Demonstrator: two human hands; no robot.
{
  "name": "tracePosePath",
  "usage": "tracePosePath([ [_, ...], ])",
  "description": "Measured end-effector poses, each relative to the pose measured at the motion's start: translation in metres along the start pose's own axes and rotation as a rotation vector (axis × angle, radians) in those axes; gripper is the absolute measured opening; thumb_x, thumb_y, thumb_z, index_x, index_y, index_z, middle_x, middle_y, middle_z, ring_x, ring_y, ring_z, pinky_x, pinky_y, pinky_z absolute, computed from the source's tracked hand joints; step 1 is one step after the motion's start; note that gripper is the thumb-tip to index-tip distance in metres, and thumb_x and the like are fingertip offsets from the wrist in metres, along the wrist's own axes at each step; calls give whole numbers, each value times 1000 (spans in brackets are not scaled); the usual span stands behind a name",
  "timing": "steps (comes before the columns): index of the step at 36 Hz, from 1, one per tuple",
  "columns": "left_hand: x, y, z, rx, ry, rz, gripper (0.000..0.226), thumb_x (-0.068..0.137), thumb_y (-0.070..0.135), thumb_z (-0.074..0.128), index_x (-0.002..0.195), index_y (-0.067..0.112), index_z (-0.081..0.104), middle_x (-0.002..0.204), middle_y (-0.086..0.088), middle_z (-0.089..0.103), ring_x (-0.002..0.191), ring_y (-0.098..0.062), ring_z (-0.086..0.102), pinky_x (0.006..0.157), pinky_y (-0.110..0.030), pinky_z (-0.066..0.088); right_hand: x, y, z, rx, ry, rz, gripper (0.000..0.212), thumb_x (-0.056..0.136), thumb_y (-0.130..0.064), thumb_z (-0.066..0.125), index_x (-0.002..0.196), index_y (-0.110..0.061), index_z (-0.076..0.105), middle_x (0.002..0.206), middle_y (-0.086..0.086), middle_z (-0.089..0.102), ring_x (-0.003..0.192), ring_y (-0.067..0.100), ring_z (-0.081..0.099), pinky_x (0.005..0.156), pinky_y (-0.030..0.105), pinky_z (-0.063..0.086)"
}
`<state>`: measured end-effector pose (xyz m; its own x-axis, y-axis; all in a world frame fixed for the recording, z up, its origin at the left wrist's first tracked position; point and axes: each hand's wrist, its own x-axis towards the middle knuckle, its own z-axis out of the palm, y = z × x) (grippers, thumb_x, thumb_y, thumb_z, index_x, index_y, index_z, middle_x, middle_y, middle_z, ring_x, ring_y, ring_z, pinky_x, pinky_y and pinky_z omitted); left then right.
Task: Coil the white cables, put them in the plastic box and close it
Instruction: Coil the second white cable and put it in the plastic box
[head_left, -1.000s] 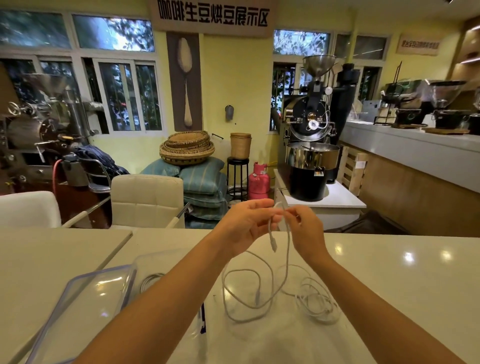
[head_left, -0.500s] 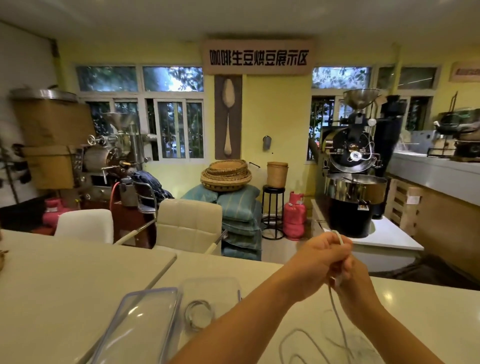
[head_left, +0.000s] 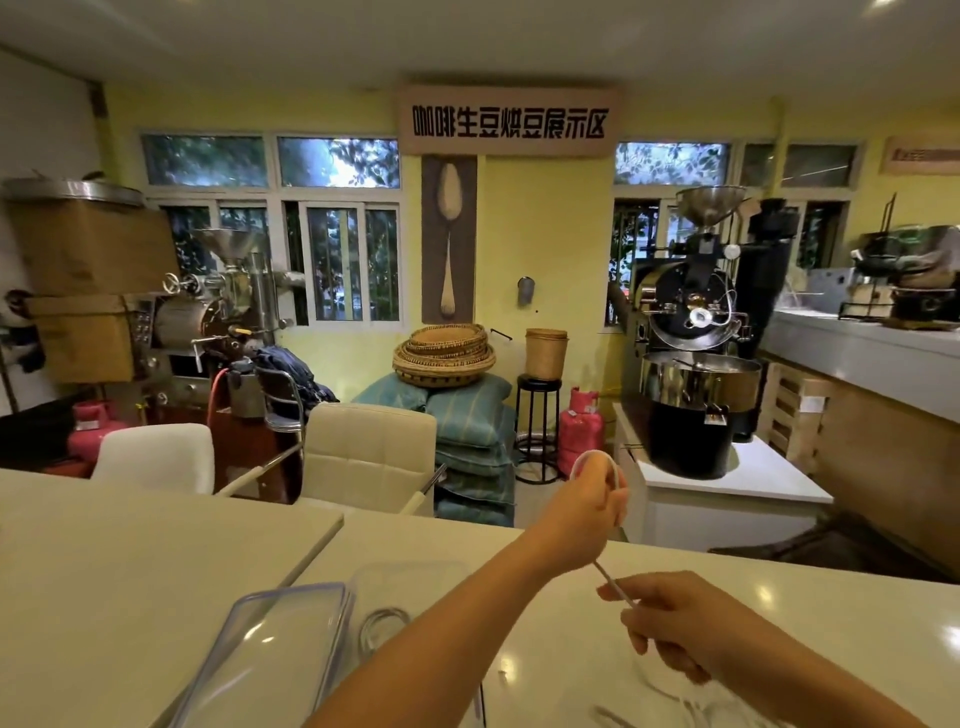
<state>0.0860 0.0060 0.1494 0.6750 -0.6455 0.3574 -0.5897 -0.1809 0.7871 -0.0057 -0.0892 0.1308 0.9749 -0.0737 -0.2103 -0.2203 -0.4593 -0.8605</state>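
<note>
The left hand is held raised above the far edge of the pale, glossy table, with its fingers curled round a small loop of thin white cable; the top of the loop shows above the knuckles. From beneath this hand the cable runs in a straight, taut line, down and to the right, to the right hand, which is held lower and nearer the body and pinches the cable between thumb and fingertips. The two hands are apart and are joined only by this stretch of cable. Below the right hand, further slack lies in loose curves on the table, too blurred to be traced. The clear rectangular plastic box stands open on the table, left of the left forearm, and a second white cable, already coiled, lies inside it. The transparent, blue-rimmed lid lies just beside the box, on its left; whether the two touch cannot be told. A cream padded chair stands beyond the table.
</note>
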Motion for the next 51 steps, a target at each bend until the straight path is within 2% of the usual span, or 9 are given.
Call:
tracePosePath([
  [13, -22, 6, 4, 196, -352, -99, 19, 97, 22, 34, 79, 17, 36, 70, 3, 40, 61, -8, 37, 57, -21, 33, -9, -41, -67, -791, -242, -66, 24, 91, -16, 50, 113, -14, 59, 68, -12, 53, 52, 0, 49, 51, 10, 40],
  [23, -25, 13, -14, 46, -475, -53, 27, 95, 20, 42, 70, 22, 49, 57, 3, 45, 49, -6, 41, 56, -19, 36, -2, -25, -126, 293, -650, -86, 7, 76, -12, 67, 79, -6, 70, 65, 3, 68, 44, 5, 56, 43, 11, 46],
  [27, -21, 10, -16, -139, -390, -83, 33, 96, 16, 39, 66, 18, 50, 44, 13, 41, 38, 1, 35, 46, -12, 30, 11, -9, -123, 771, -770, -214, 36, 96, -16, 30, 103, 6, 58, 87, 16, 67, 75, 18, 66, 70, 23, 54],
  [30, -20, 8, -13, -267, -367, -100, 34, 97, 15, 36, 66, 16, 49, 37, 14, 39, 38, 1, 32, 46, -14, 28, 12, -1, -116, 938, -596, -343, 49, 96, -28, 27, 115, 9, 53, 115, 27, 59, 104, 30, 60, 90, 31, 50],
  [33, -18, 7, -10, -373, -323, -116, 37, 98, 14, 33, 65, 14, 49, 35, 13, 38, 37, 0, 32, 44, -13, 28, 13, 0, -103, 1171, -377, -375, 51, 53, -28, 85, 91, 4, 71, 86, 18, 72, 75, 21, 69, 67, 25, 57],
  [36, -15, 10, -7, -448, -289, -124, 38, 97, 12, 33, 62, 13, 49, 35, 12, 38, 36, -2, 32, 42, -12, 29, 20, 3, -84, 1221, -89, -440, 75, 12, -18, 92, 82, -3, 73, 69, 9, 72, 55, 15, 68, 49, 22, 55],
  [40, -12, 15, -6, -519, -258, -126, 38, 97, 11, 33, 61, 11, 47, 35, 11, 37, 35, -3, 30, 41, -12, 29, 38, 5, -66, 1286, -72, -396, 62, 15, -8, 89, 73, -4, 71, 62, 10, 70, 49, 18, 65, 45, 24, 54],
  [43, -10, 19, -6, -563, -227, -107, 38, 97, 11, 33, 62, 10, 47, 35, 10, 36, 35, -4, 29, 40, -12, 28, 37, -4, -58, 1097, 42, -310, 9, 68, -6, 68, 77, -7, 65, 64, 8, 65, 55, 16, 61, 51, 26, 52],
  [51, -2, 25, -12, -640, -160, -66, 39, 97, 14, 30, 63, 10, 48, 36, 9, 37, 35, -6, 28, 43, -18, 28, 31, -9, -42, 6, 706, -487, 21, 80, 1, 57, 79, -19, 52, 73, -5, 51, 70, 10, 49, 59, 13, 41],
])
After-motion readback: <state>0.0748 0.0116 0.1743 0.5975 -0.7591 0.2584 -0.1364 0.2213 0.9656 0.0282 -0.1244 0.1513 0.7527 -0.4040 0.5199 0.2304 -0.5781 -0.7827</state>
